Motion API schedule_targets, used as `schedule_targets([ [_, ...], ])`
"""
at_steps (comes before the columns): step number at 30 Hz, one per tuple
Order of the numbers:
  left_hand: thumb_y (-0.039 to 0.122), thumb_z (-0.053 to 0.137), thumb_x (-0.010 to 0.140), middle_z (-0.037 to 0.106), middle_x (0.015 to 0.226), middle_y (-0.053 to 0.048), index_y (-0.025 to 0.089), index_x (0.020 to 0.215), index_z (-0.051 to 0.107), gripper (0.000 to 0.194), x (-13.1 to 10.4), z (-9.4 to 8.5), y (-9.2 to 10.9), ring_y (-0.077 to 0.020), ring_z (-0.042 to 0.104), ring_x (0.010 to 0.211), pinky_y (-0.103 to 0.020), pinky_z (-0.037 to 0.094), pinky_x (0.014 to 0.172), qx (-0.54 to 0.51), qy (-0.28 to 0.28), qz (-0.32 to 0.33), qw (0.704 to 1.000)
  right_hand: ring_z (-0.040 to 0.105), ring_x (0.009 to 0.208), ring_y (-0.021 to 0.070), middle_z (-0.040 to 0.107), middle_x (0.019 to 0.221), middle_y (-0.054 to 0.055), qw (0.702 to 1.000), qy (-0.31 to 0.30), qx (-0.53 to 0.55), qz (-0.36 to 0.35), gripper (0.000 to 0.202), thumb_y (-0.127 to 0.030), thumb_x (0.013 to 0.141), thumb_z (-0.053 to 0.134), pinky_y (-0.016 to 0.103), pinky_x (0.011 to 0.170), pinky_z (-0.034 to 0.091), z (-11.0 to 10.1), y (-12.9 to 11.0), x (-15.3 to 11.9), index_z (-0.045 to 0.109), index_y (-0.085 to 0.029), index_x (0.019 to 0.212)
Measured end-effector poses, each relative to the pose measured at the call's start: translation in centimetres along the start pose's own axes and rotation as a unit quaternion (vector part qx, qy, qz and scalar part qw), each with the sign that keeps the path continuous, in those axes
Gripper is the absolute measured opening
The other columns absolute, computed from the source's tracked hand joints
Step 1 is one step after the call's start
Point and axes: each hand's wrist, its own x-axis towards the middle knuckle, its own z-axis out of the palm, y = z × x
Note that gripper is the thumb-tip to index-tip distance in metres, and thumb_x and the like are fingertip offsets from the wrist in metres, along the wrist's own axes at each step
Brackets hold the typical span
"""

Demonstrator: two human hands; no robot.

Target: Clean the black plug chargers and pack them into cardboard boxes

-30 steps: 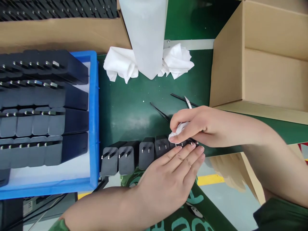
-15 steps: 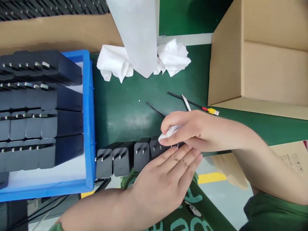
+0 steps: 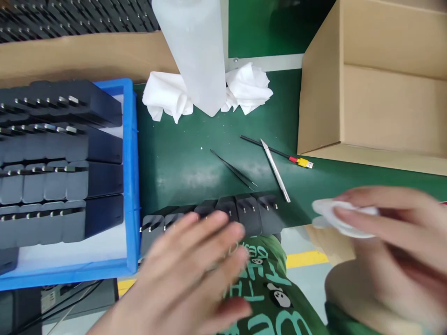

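In the head view, a blue tray (image 3: 131,186) holds packed rows of black plug adapters (image 3: 59,163), and an open cardboard box (image 3: 377,88) stands at the right on the green mat (image 3: 181,158). A short row of chargers (image 3: 240,211) lines the mat's near edge beside tweezers (image 3: 233,170), a blade (image 3: 275,170) and crumpled white cloths (image 3: 167,95). The blurred left hand (image 3: 188,270) hovers spread open over that row, gripping nothing, while the right hand (image 3: 391,232) pinches a white wipe (image 3: 331,216) off the mat's edge.

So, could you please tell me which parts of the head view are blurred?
Head view: both hands are motion-smeared, the left hand over the row of chargers, the right hand holding a white wipe; the scalpel and tweezers stay sharp.
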Motion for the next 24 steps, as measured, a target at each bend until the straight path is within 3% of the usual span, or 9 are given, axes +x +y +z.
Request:
schedule_targets([
  [2,0.034,0.075,0.090,0.061,0.141,-0.012,0.016,0.152,0.043,0.072,-1.0,-1.4,-0.7,-0.0270,0.044,0.145,-0.047,0.033,0.125,0.017,0.029,-0.081,0.996,0.065,0.095,0.0136,0.063,0.111,0.009,0.999,0.039,-0.009,0.035,0.031,-0.005,0.095,0.056,0.024,0.076,0.056,2.2,-1.5,-0.4,0.069,-0.018,0.120],
  [4,0.030,0.079,0.086,0.061,0.140,-0.015,0.013,0.148,0.049,0.072,-1.0,-1.5,-0.9,-0.0334,0.052,0.138,-0.052,0.040,0.118,0.038,0.042,-0.107,0.993,0.064,0.101,0.0112,0.062,0.115,0.010,0.995,0.073,-0.019,0.062,0.034,0.002,0.092,0.057,0.021,0.084,0.055,5.1,-3.3,-0.6,0.068,-0.012,0.120],
  [7,0.035,0.078,0.087,0.064,0.138,-0.017,0.005,0.141,0.054,0.067,0.9,0.1,-0.6,-0.0354,0.055,0.133,-0.052,0.041,0.115,0.067,0.013,-0.065,0.996,0.062,0.111,0.0151,0.060,0.119,0.014,0.993,0.101,-0.043,0.049,0.036,0.008,0.089,0.059,0.024,0.095,0.054,9.0,-5.5,-0.4,0.066,-0.002,0.123],
  [10,0.036,0.068,0.094,0.069,0.129,-0.016,0.000,0.131,0.059,0.053,3.2,2.2,-0.3,-0.0335,0.062,0.121,-0.048,0.042,0.110,0.089,-0.005,-0.052,0.995,0.060,0.109,0.0248,0.058,0.116,0.019,0.988,0.122,-0.089,0.043,0.039,0.009,0.087,0.058,0.036,0.090,0.057,11.3,-6.4,0.1,0.063,0.007,0.125],
  [14,0.024,0.061,0.094,0.074,0.109,-0.013,0.002,0.116,0.066,0.031,4.2,3.2,-0.7,-0.0272,0.069,0.096,-0.045,0.046,0.100,0.081,-0.004,-0.048,0.996,0.060,0.101,0.0333,0.056,0.113,0.026,0.976,0.091,-0.196,0.040,0.043,0.009,0.086,0.055,0.044,0.076,0.057,12.4,-6.9,0.5,0.058,0.013,0.129],
  [17,0.021,0.064,0.092,0.074,0.109,-0.012,0.002,0.116,0.066,0.030,4.0,3.0,-0.9,-0.0271,0.068,0.096,-0.044,0.047,0.096,0.078,0.001,-0.048,0.996,0.060,0.098,0.0340,0.056,0.113,0.026,0.968,0.075,-0.237,0.046,0.045,0.009,0.085,0.054,0.045,0.073,0.056,12.6,-7.2,0.5,0.058,0.012,0.130],
  [21,0.019,0.064,0.090,0.074,0.110,-0.012,0.003,0.116,0.066,0.031,3.9,2.7,-0.8,-0.0277,0.068,0.096,-0.044,0.047,0.094,0.079,-0.006,-0.058,0.995,0.060,0.099,0.0353,0.056,0.115,0.027,0.970,0.061,-0.232,0.026,0.040,0.007,0.086,0.053,0.046,0.077,0.056,12.2,-7.5,0.1,0.059,0.014,0.125],
  [24,0.015,0.062,0.088,0.074,0.108,-0.012,0.002,0.117,0.065,0.032,4.0,2.9,-0.8,-0.0277,0.068,0.094,-0.044,0.047,0.093,0.083,-0.006,-0.058,0.995,0.060,0.106,0.0300,0.058,0.116,0.022,0.989,0.049,-0.138,0.026,0.033,0.005,0.090,0.050,0.042,0.089,0.056,11.0,-7.4,-0.7,0.062,0.008,0.120],
])
